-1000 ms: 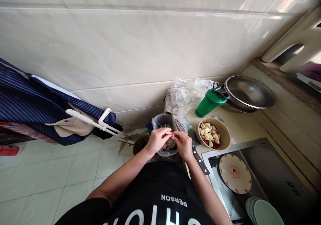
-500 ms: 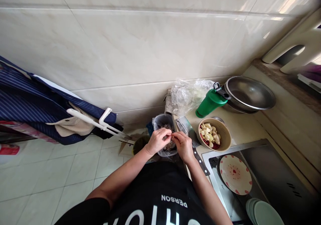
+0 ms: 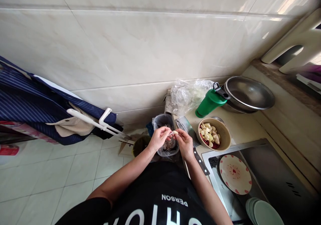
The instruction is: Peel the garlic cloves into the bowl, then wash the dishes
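Between my two hands is a garlic clove (image 3: 175, 132), pale on the right, with purplish skin at its left end. My right hand (image 3: 185, 145) pinches the pale part with thumb and fingertips. At the skin end, my left hand (image 3: 159, 139) is closed in a pinch. Both hands are held over a lined bin (image 3: 163, 119) with brownish scraps inside. To their right stands a beige basket (image 3: 225, 134) with peeled garlic cloves (image 3: 207, 130), a pale knobbly piece and red chillies. A knife (image 3: 200, 159) with a black riveted handle lies at the counter edge beside my right hand.
Behind the basket are a green shaker bottle (image 3: 210, 103), crumpled plastic bags (image 3: 188, 93) and metal bowls (image 3: 250, 93). A sink area on the right holds a patterned plate (image 3: 235, 175) and stacked green plates (image 3: 267, 213). Striped cloth (image 3: 37, 101) and a white rail (image 3: 85, 118) are at left.
My hands have drawn slightly apart and turned, and the garlic clove now shows between the fingertips. Before, the fingers hid it. The basket, knife and bin have stayed in place.
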Available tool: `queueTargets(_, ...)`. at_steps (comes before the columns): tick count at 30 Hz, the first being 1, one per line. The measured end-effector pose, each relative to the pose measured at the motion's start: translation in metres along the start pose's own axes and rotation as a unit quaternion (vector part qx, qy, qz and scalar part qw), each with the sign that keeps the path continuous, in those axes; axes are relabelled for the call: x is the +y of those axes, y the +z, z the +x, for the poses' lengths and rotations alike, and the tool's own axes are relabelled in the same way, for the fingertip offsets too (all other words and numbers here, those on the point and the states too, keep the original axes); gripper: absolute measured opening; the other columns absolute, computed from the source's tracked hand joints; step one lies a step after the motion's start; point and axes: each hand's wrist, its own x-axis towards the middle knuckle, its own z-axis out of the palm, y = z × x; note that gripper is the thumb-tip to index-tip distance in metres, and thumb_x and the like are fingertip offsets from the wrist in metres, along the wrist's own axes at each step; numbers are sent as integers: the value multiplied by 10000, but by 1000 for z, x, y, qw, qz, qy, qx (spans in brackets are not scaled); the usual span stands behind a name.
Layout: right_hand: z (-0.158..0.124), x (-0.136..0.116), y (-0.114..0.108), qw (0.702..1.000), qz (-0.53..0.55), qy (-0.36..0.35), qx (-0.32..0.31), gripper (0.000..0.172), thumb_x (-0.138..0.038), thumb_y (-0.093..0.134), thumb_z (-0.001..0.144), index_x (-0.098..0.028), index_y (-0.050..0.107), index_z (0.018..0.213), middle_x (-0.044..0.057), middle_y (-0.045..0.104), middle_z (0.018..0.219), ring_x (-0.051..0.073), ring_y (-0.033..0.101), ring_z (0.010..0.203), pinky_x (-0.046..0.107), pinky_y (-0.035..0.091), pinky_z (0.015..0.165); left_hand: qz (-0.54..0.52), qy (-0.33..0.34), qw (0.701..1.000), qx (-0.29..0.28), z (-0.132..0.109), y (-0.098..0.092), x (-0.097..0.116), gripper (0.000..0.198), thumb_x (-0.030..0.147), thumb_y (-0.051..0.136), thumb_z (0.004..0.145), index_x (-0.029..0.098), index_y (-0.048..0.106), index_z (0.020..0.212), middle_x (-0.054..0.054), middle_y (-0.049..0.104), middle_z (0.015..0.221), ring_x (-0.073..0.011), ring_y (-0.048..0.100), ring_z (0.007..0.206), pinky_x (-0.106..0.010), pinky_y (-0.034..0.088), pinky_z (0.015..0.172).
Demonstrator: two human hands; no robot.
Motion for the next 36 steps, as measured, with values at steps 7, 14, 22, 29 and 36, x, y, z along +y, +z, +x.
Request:
queueTargets(7, -2, -9, -4, 969, -204, -139, 4, 135, -277, 570, 807, -243, 670, 892, 44, 630, 886, 172, 588, 777, 297, 483, 715, -12, -21, 999, 35, 1, 2, 4, 220, 302, 715, 650, 142, 585, 725, 0, 607, 609, -101, 563, 535, -194, 440, 493)
queueTargets(14, -4, -18, 2, 938, -283, -200, -7, 177, -227, 491, 859, -243, 654, 927, 58, 616, 915, 187, 585, 865, 311, 452, 810, -24, -21, 997, 69, 2, 3, 0, 163, 223, 704, 620, 144, 573, 677, 18, 582, 579, -89, 536, 517, -196, 428, 512)
queueTargets(22, -9, -20, 11, 952, -252, -175, 9, 149, -252, 504, 848, -233, 646, 887, 60, 606, 894, 183, 573, 820, 316, 454, 772, -14, 21, 993, 117, 3, 4, -8, 109, 127, 626, 603, 151, 529, 648, 42, 533, 597, -60, 480, 510, -174, 380, 504)
queueTargets(29, -6, -9, 15, 997, 41, 64, 3, 227, -349, 665, 709, -196, 598, 863, -27, 539, 679, 67, 364, 472, 196, 281, 416, -156, -53, 981, 102, 3, 6, 0, 166, 108, 627, 573, 152, 485, 646, 39, 541, 544, -66, 494, 482, -184, 391, 494)
queueTargets(36, -8, -8, 13, 992, 80, 96, -20, 268, -345, 699, 682, -187, 629, 887, -34, 553, 706, 40, 331, 469, 174, 246, 405, -214, -123, 967, 67, 2, 1, -1, 177, 154, 691, 578, 130, 564, 697, 27, 559, 576, -51, 496, 489, -164, 383, 479)
